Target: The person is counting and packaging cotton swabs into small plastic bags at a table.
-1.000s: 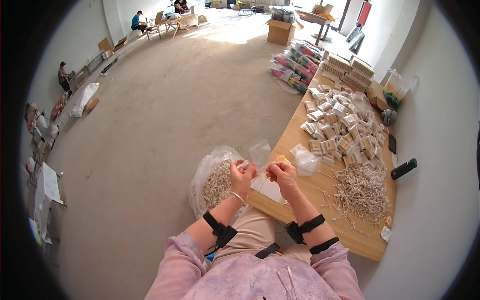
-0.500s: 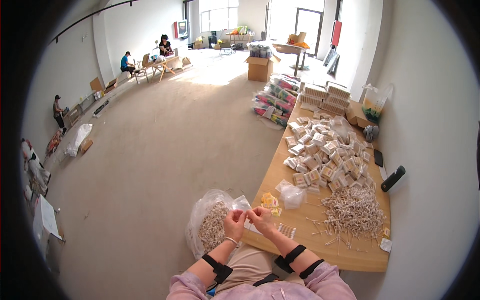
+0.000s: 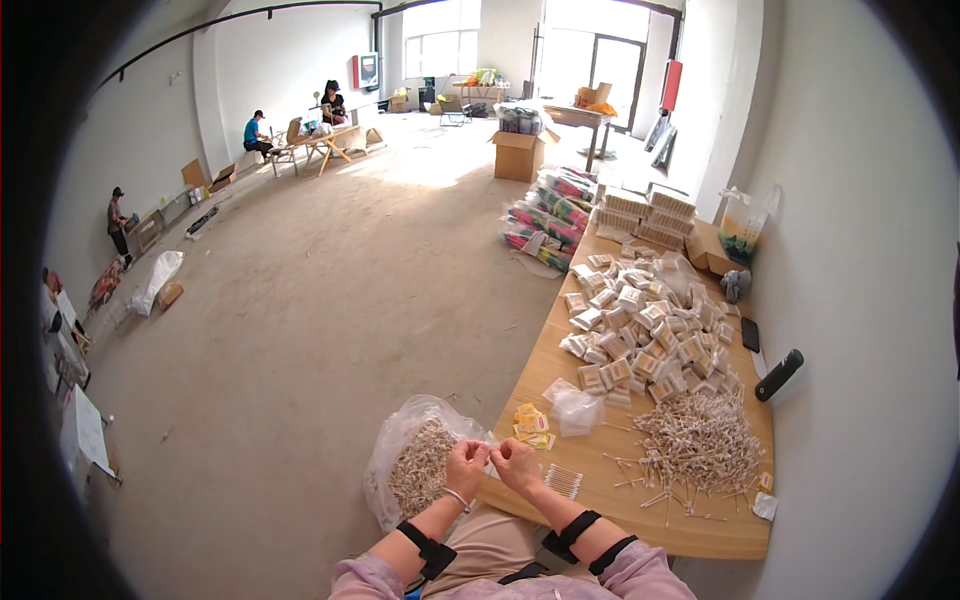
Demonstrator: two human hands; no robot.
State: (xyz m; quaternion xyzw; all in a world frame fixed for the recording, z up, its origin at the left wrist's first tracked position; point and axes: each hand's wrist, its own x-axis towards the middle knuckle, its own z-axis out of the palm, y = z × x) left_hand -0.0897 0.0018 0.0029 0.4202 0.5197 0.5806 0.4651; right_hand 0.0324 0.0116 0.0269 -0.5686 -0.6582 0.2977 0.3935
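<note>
Fingers of left hand [image 3: 467, 466] and right hand [image 3: 518, 463] curl together, knuckles nearly touching, pinching something too small to tell — held over the counter [image 3: 560, 345] edge. A cotton swab row [image 3: 563, 481] lies just beside, within reach; loose swab pile [image 3: 697, 443] farther right.

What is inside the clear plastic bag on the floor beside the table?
The clear plastic bag holds a heap of small pale sticks, like the loose cotton swabs piled on the table. Only the top layer shows; what lies deeper or under the bag is covered.
</note>
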